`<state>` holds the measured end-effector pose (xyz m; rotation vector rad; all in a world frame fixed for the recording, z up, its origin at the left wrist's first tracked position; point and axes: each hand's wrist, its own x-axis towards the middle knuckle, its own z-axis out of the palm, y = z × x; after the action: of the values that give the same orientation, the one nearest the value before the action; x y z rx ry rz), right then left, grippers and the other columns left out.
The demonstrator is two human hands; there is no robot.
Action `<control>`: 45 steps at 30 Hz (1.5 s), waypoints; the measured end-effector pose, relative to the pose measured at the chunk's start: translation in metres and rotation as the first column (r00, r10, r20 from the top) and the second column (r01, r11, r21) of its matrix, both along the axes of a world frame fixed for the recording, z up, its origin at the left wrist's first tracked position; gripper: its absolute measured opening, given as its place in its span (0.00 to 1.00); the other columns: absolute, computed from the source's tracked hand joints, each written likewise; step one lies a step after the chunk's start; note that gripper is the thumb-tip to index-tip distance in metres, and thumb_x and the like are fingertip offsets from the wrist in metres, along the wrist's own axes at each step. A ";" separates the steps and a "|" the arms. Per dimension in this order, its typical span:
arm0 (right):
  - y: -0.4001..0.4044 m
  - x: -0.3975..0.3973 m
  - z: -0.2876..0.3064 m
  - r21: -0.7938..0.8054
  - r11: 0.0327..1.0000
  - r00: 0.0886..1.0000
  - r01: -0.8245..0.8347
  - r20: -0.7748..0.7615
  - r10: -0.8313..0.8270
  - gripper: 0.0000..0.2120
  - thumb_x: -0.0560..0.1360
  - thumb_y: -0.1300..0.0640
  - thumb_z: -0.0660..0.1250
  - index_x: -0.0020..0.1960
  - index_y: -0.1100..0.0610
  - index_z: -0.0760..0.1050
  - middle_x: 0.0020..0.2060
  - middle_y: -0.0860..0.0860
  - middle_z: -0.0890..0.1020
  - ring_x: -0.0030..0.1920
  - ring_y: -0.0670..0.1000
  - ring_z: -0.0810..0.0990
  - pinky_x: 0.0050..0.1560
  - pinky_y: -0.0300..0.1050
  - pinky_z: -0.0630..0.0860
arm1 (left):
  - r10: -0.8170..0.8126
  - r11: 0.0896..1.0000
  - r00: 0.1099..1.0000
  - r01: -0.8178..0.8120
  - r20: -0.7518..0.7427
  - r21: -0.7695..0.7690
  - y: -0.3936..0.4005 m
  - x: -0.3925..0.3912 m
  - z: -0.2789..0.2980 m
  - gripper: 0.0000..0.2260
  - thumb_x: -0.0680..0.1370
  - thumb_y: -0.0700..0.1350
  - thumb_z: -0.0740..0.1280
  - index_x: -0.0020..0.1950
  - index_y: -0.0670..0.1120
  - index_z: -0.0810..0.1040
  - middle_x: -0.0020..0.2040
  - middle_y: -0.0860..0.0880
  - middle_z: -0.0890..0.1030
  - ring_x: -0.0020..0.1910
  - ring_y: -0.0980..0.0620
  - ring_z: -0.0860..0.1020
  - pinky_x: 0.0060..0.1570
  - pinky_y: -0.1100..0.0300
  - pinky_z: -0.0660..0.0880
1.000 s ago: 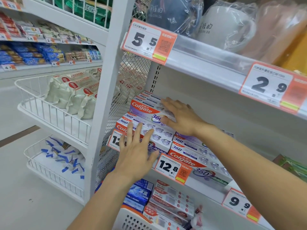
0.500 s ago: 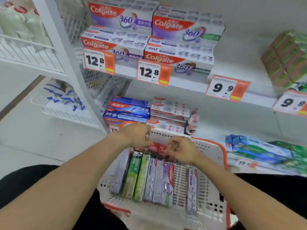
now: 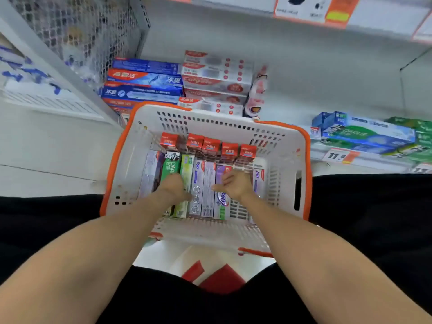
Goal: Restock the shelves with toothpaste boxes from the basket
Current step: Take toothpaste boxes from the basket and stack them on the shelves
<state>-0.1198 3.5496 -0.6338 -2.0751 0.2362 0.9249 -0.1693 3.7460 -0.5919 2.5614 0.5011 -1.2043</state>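
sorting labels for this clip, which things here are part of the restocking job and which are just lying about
Part of the job:
- basket
- toothpaste boxes lying in it
- small red boxes at its far end
- left hand and right hand, down on the boxes

Just there:
- price tag
- wire mesh panel

Perforated white plastic basket (image 3: pixel 278 146) with orange rim, glossy printed cardboard toothpaste boxes (image 3: pixel 208 183), white wire-mesh metal shelf side (image 3: pixel 77 31)

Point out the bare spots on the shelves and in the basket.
Bare shelf right of the red-white boxes; bare basket floor between the purple 360 box and the right wall. The basket's left side and far row are packed.
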 end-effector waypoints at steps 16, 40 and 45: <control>0.041 -0.005 -0.034 -0.357 0.915 0.980 -0.185 -0.003 0.197 0.31 0.59 0.37 0.81 0.40 0.57 0.68 0.33 0.51 0.73 0.33 0.49 0.71 0.28 0.46 0.62 | 0.328 0.932 0.944 -0.318 0.030 -0.175 0.021 0.012 -0.012 0.18 0.66 0.57 0.80 0.39 0.47 0.76 0.37 0.51 0.80 0.35 0.54 0.78 0.40 0.58 0.78; -0.012 0.006 -0.002 0.018 1.000 0.939 0.003 -0.343 0.004 0.16 0.69 0.56 0.79 0.52 0.61 0.79 0.49 0.55 0.84 0.47 0.52 0.84 0.44 0.45 0.84 | 0.563 0.718 0.817 -0.557 -0.123 -0.418 0.015 -0.015 0.059 0.09 0.73 0.42 0.75 0.50 0.42 0.80 0.48 0.45 0.82 0.47 0.50 0.81 0.49 0.52 0.83; -0.013 0.016 0.028 0.503 0.863 0.763 0.050 -0.577 0.292 0.17 0.76 0.64 0.69 0.64 0.60 0.75 0.64 0.61 0.78 0.61 0.58 0.79 0.56 0.48 0.81 | 0.576 0.657 0.792 -0.596 -0.203 -0.462 0.017 0.001 0.090 0.15 0.76 0.44 0.72 0.61 0.42 0.78 0.53 0.44 0.85 0.50 0.46 0.84 0.54 0.50 0.82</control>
<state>-0.1040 3.5364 -0.6057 -1.2512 0.1839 1.5849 -0.1684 3.7633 -0.5015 1.7198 0.8188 -0.9683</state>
